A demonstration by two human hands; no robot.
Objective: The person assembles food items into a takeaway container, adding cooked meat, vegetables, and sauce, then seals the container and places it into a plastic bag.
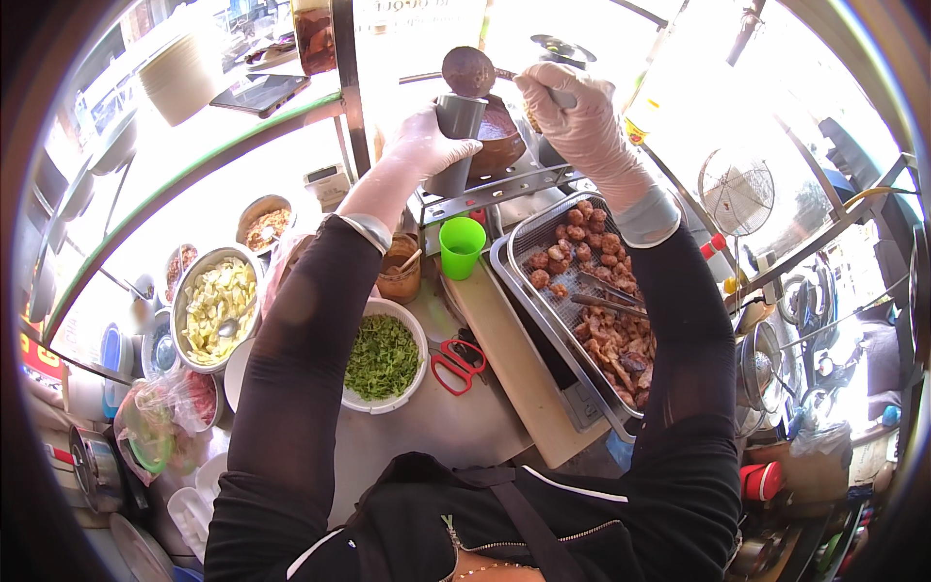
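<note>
Both my hands wear clear plastic gloves and are raised at the far side of the stall counter. My left hand (pixel 425 145) is wrapped round a tall grey cup (pixel 460 116), which it holds nearly upright. Over the cup's mouth tilts the bowl of a ladle (pixel 468 73), coated in brown. Its handle runs to the right into my right hand (pixel 570 109), which is closed on it. Just behind the cup stands a brown pot (pixel 498 150) of sauce. Whether anything is flowing into the cup is hard to see.
Below my hands stands a bright green cup (pixel 462 248). A metal tray (pixel 504 254) on the right holds meatballs, meat pieces and tongs (pixel 609 299). Left are a bowl of chopped greens (pixel 417 373), red-handled scissors (pixel 456 367), a sauce jar (pixel 399 281) and a bowl of pale slices (pixel 218 310).
</note>
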